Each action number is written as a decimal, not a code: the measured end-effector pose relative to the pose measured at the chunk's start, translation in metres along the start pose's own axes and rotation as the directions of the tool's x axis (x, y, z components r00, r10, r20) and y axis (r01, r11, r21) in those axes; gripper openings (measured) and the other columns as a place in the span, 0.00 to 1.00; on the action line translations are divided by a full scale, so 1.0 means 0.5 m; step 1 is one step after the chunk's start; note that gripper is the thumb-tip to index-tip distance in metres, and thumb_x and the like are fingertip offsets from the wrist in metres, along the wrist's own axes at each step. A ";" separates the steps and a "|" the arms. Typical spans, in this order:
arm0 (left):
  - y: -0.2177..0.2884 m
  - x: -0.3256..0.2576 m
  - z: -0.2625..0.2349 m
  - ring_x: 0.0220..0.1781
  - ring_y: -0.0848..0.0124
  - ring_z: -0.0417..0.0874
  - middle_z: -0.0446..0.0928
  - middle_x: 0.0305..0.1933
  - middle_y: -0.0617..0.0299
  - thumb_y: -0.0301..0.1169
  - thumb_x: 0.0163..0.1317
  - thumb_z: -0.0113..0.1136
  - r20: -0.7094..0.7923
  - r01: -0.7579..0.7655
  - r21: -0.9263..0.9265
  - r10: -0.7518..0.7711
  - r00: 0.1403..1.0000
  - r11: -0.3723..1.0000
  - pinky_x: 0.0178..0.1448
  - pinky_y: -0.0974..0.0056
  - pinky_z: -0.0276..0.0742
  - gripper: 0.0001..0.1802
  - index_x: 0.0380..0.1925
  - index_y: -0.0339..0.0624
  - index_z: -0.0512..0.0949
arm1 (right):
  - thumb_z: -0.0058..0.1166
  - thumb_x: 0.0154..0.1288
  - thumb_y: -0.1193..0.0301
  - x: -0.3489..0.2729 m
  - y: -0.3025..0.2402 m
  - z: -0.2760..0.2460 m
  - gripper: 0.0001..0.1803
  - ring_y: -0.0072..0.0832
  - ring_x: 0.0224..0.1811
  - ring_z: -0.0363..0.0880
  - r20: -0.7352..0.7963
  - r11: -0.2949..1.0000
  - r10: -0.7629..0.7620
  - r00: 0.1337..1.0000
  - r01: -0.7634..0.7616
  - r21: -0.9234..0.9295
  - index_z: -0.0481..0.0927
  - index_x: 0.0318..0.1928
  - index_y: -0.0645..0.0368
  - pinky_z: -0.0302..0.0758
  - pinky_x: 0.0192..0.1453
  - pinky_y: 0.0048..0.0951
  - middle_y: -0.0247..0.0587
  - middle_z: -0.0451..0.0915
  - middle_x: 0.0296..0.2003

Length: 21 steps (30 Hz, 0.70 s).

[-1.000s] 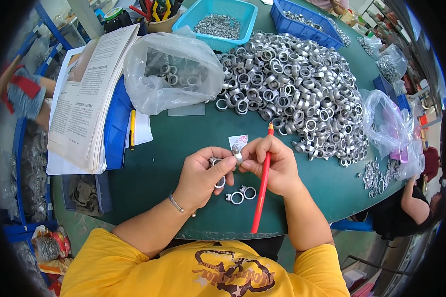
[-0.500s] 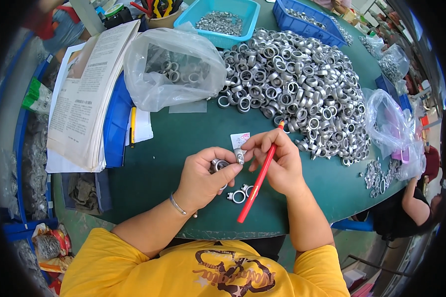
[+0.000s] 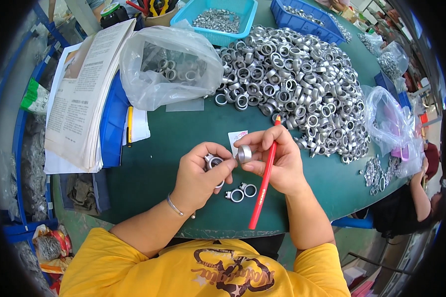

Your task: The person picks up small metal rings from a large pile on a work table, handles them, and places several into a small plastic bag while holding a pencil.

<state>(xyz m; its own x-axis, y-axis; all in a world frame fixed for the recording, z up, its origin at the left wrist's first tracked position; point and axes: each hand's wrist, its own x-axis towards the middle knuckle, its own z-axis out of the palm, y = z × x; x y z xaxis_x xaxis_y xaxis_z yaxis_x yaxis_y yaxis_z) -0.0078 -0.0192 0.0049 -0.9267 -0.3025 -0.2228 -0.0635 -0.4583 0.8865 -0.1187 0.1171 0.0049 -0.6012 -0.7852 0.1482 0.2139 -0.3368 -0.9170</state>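
I see a green counter [image 3: 158, 148] heaped with metal rings [image 3: 302, 84] toward its far edge. Near the front edge, my left hand [image 3: 200, 173] has its fingers closed around a small ring fitting [image 3: 214, 161]; my right hand [image 3: 275, 158] pinches a silver cap [image 3: 244, 154] and a red pencil [image 3: 263, 178]. I judge this an inspection or fitting step; bringing the two pieces together needs careful alignment.

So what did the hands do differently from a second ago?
Not much. The red pencil in the right hand tipped over, its lower end swinging left and then back. The right hand kept its grip on one small silver ring, and the left hand kept its rings. The two loose rings on the green table and the big ring pile stayed put.
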 end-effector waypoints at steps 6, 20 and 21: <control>0.002 0.002 -0.002 0.23 0.77 0.77 0.78 0.30 0.57 0.26 0.57 0.59 0.065 0.138 -0.236 -0.126 0.990 0.962 0.15 0.79 0.63 0.08 0.35 0.36 0.73 | 0.54 0.50 0.89 -0.001 0.003 0.002 0.20 0.31 0.45 0.76 0.059 0.993 -0.118 0.991 0.119 -0.007 0.60 0.35 0.57 0.78 0.45 0.28 0.55 0.72 0.46; 0.001 0.004 -0.012 0.23 0.71 0.77 0.76 0.30 0.53 0.27 0.56 0.58 0.074 0.198 -0.297 -0.184 0.980 0.934 0.14 0.75 0.66 0.07 0.33 0.38 0.73 | 0.49 0.52 0.92 0.007 0.006 0.011 0.19 0.39 0.50 0.75 0.022 0.982 -0.067 0.997 0.062 0.176 0.59 0.35 0.57 0.77 0.50 0.36 0.58 0.72 0.47; 0.002 0.003 -0.011 0.23 0.71 0.77 0.76 0.30 0.53 0.27 0.56 0.58 0.073 0.200 -0.296 -0.186 0.980 0.934 0.14 0.75 0.66 0.07 0.33 0.37 0.73 | 0.49 0.52 0.92 0.007 0.009 0.005 0.19 0.38 0.49 0.75 0.023 0.985 -0.063 0.998 0.058 0.162 0.59 0.35 0.57 0.77 0.50 0.35 0.58 0.71 0.48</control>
<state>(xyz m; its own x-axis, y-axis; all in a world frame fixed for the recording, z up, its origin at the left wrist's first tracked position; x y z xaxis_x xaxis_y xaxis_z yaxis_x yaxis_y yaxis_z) -0.0073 -0.0250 0.0032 -0.9230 -0.1502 -0.3541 -0.1346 -0.7362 0.6632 -0.1178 0.1115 0.0022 -0.5957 -0.7742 0.2141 0.3006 -0.4620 -0.8344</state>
